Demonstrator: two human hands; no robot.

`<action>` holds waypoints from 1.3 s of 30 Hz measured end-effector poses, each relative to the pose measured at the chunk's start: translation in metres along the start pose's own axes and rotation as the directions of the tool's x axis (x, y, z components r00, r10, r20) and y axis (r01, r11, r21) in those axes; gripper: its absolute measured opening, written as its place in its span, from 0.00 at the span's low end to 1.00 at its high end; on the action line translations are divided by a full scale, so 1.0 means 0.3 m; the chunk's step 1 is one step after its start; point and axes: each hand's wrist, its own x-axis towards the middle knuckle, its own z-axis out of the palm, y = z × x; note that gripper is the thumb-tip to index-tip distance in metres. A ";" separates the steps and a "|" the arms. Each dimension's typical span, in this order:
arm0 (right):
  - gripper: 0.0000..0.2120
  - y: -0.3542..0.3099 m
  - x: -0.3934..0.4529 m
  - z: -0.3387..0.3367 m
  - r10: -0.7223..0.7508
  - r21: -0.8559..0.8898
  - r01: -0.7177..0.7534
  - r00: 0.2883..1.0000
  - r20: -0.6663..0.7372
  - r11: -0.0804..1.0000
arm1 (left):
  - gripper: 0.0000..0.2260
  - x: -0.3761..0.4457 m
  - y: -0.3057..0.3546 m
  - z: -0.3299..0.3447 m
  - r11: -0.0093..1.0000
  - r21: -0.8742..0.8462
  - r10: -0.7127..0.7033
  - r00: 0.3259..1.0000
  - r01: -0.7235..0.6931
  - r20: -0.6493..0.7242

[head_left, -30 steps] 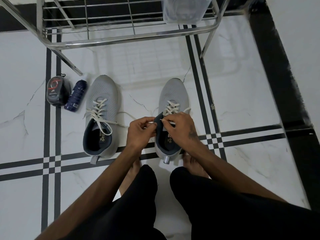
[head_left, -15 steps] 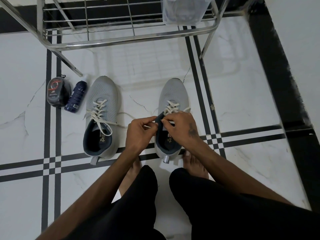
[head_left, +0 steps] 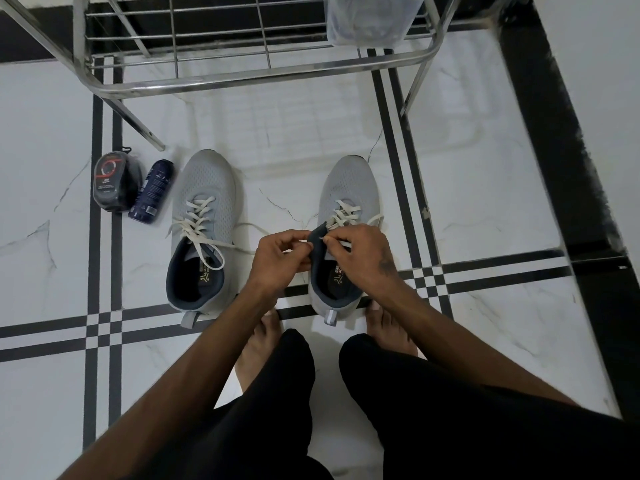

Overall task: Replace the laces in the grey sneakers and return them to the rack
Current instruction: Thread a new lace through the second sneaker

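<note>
Head view: right sneaker (head_left: 348, 192) on floor (head_left: 485, 202) at centre, lacing step under way. Left hand (head_left: 282, 259) pinches tongue (head_left: 320, 237); right hand (head_left: 363, 252) pinches lace tip (head_left: 341, 241) at upper eyelets. Left sneaker (head_left: 204, 202) at 9 o'clock, laced but untied. Rack (head_left: 263, 77) at 12. Next: likely thread tip through eyelet, pull snug.

This is looking like a home, probably an entryway or hall corner where shoes are kept. A white marble-look tiled floor (head_left: 485, 202) with black inlay stripes is running under a stainless-steel shoe rack (head_left: 263, 76), and a pair of grey sneakers (head_left: 202, 216) is sitting on the floor just in front of it. A shoe-polish sponge case (head_left: 112, 181) and a small dark spray can (head_left: 152, 192) are lying beside them, and a barefoot person is crouching there.
</note>
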 end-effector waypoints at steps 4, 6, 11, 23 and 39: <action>0.12 0.002 0.008 0.003 -0.021 -0.023 0.021 1.000 0.003 1.000 | 0.11 -0.002 0.005 0.002 0.997 -0.067 -0.040 0.999 0.041 0.017; 0.12 0.002 0.010 0.002 -0.023 -0.043 0.023 1.000 -0.004 0.999 | 0.11 -0.004 0.007 0.001 0.996 -0.078 -0.043 0.998 0.045 0.035; 0.11 0.002 0.011 -0.004 -0.023 -0.035 0.023 1.000 0.020 0.999 | 0.09 -0.002 0.007 -0.011 0.995 -0.062 -0.070 0.996 0.073 0.048; 0.15 -0.051 0.007 -0.010 -0.105 -0.458 0.119 0.993 0.056 0.881 | 0.05 0.005 0.011 0.010 0.997 0.067 0.039 0.999 -0.040 0.017; 0.12 -0.030 0.021 -0.045 -0.107 -0.206 0.114 0.993 0.042 0.972 | 0.08 0.029 0.010 -0.018 0.998 0.063 0.013 0.997 -0.018 0.074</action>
